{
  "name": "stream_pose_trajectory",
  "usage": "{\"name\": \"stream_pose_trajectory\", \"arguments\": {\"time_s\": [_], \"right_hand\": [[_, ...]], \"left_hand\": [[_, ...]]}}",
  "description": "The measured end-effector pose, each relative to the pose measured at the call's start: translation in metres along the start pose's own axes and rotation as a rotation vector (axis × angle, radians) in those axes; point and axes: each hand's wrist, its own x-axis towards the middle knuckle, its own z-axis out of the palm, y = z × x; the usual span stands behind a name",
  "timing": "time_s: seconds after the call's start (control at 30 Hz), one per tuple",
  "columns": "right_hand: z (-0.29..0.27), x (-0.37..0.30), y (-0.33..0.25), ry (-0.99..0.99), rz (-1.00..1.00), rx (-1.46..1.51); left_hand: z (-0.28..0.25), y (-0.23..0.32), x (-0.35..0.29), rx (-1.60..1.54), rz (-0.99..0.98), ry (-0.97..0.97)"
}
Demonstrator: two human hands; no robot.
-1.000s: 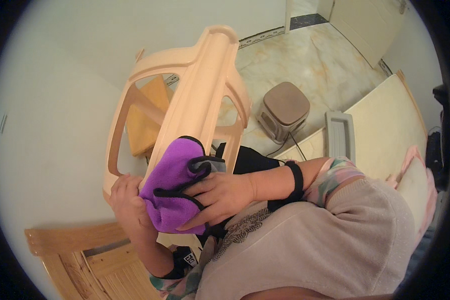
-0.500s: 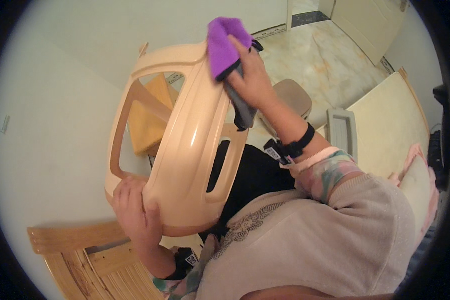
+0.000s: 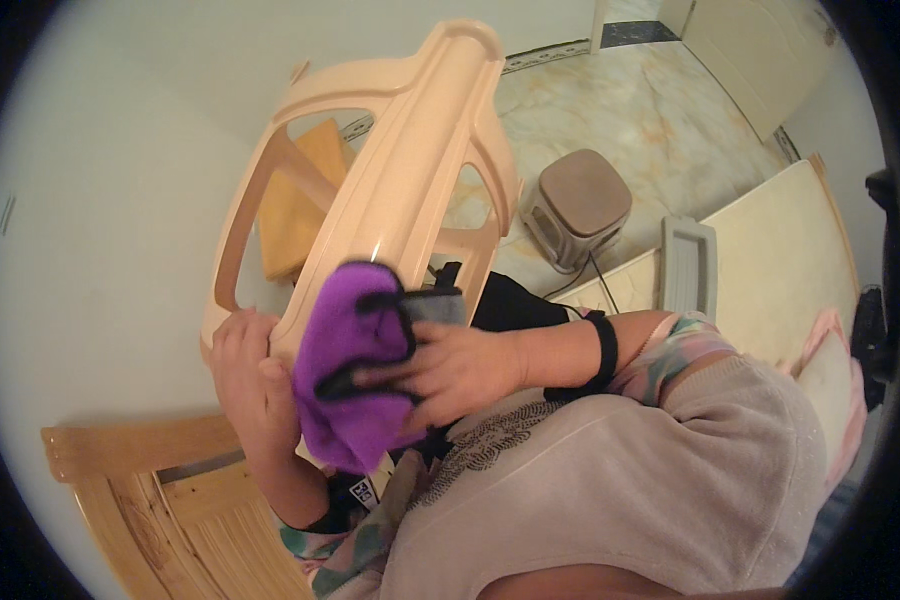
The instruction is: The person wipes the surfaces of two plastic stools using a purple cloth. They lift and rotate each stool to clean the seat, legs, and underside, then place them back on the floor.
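Purple cloth (image 3: pixel 342 335) on near end of peach plastic frame (image 3: pixel 402 190), under and left of right hand (image 3: pixel 460 370); fingers spread, pinch too blurred to tell; frame's long axis runs away, rightward; left hand (image 3: pixel 253 375) grips its left edge.

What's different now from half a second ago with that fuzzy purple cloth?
The right hand has brought the purple cloth back from the far end of the peach plastic frame to the near end, close to the left hand. Nothing was let go. The left hand stayed on the frame's edge, and the brown-topped stool stayed on the floor.
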Motion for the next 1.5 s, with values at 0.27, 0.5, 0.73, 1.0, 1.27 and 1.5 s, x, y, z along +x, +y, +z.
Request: {"name": "stream_pose_trajectory", "arguments": {"time_s": [0.27,0.5,0.73,1.0,1.27,1.5], "right_hand": [[-0.039,-0.006,0.033,0.103,0.359,-0.207],[-0.109,-0.028,0.114,0.459,0.938,-0.499],[-0.136,-0.031,0.150,0.441,1.027,-0.534],[-0.049,-0.068,0.093,0.421,0.772,-0.494],[0.011,-0.166,0.066,0.301,1.111,-0.217],[-0.015,-0.157,0.084,0.359,1.254,-0.098]], "left_hand": [[-0.001,-0.003,-0.001,0.035,0.014,-0.014],[0.000,0.011,-0.001,0.077,0.068,-0.004],[0.003,0.010,0.000,0.093,0.053,0.019],[0.001,-0.015,0.017,0.027,-0.007,-0.025],[0.001,-0.017,0.026,0.000,-0.018,-0.017],[0.002,-0.022,0.024,-0.007,-0.028,-0.016]]}}
